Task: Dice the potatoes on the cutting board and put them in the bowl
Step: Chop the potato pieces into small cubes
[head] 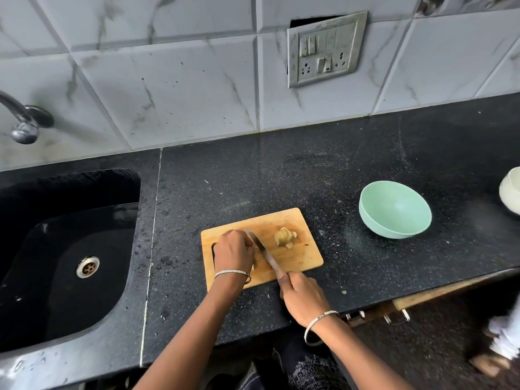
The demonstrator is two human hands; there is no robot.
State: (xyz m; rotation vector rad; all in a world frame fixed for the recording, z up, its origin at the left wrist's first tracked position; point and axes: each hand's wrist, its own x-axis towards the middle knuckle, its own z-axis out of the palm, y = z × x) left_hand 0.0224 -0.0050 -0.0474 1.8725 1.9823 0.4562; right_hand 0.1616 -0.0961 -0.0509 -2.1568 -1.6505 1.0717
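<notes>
Our left hand [235, 250] curls down over the potato [255, 260] at the left of the cutting board [306, 258], fingertips tucked so that the piece cannot roll; most of it is hidden beneath the hand. Our right hand [302, 298] grips the handle of the knife [263, 250], whose blade runs diagonally just beside the left knuckles, which we judge serve as its guide. Cut pieces [285, 237] lie heaped at the board's upper right, out of the blade's path. At right of the board, on the counter [253, 178], stands the green bowl [394, 232], holding nothing, near enough for transfer once we complete the dicing
</notes>
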